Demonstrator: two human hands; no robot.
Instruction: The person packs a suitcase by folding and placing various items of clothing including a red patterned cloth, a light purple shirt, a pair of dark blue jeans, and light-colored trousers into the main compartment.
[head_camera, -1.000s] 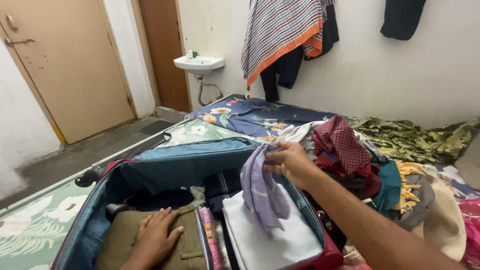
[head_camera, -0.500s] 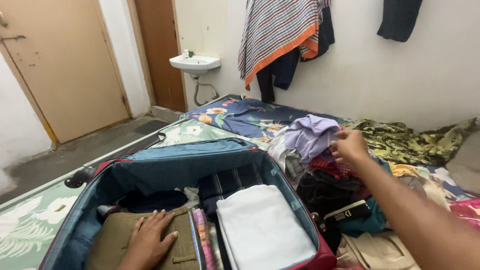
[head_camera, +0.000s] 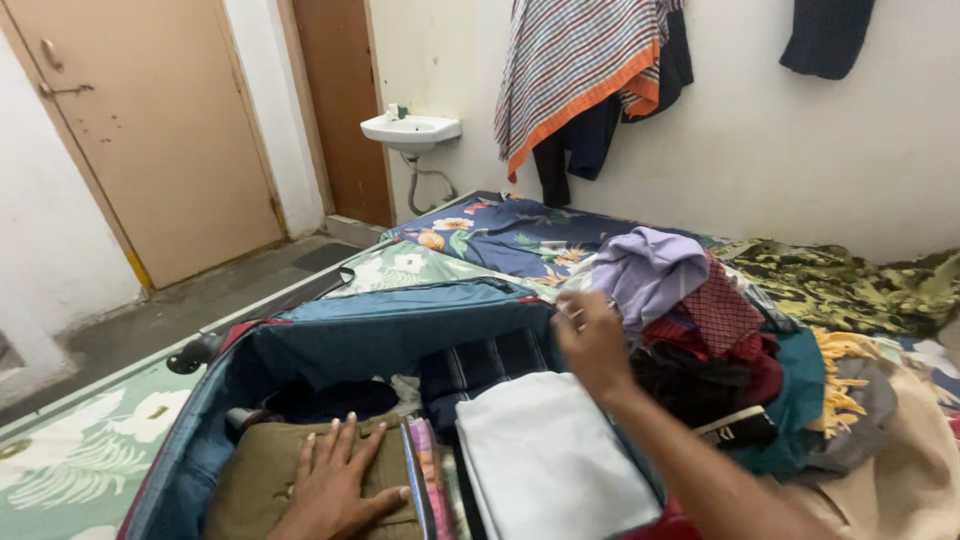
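Observation:
An open blue-lined suitcase (head_camera: 400, 318) lies on the bed. My left hand (head_camera: 335, 485) rests flat, fingers spread, on folded olive-green trousers (head_camera: 250, 480) packed in its left half. A folded white cloth (head_camera: 550, 460) fills the right half, with a dark striped garment (head_camera: 480, 365) behind it. My right hand (head_camera: 590, 340) hovers over the suitcase's right edge with nothing in it, its fingertips at the near side of a heap of loose clothes. A lavender cloth (head_camera: 650, 270) lies on top of that heap, beside a red checked cloth (head_camera: 725, 310).
A floral bedsheet (head_camera: 510, 235) covers the mattress. A small black box (head_camera: 735, 428) sits low in the heap. A wall sink (head_camera: 410, 130), a brown door (head_camera: 150, 130) and a hanging striped cloth (head_camera: 580, 60) stand behind. Bare floor (head_camera: 180, 310) runs at the left.
My right hand lifted the lavender cloth out of the suitcase, put it on the clothes heap, let go and came back to the suitcase edge. My left hand stayed on the trousers.

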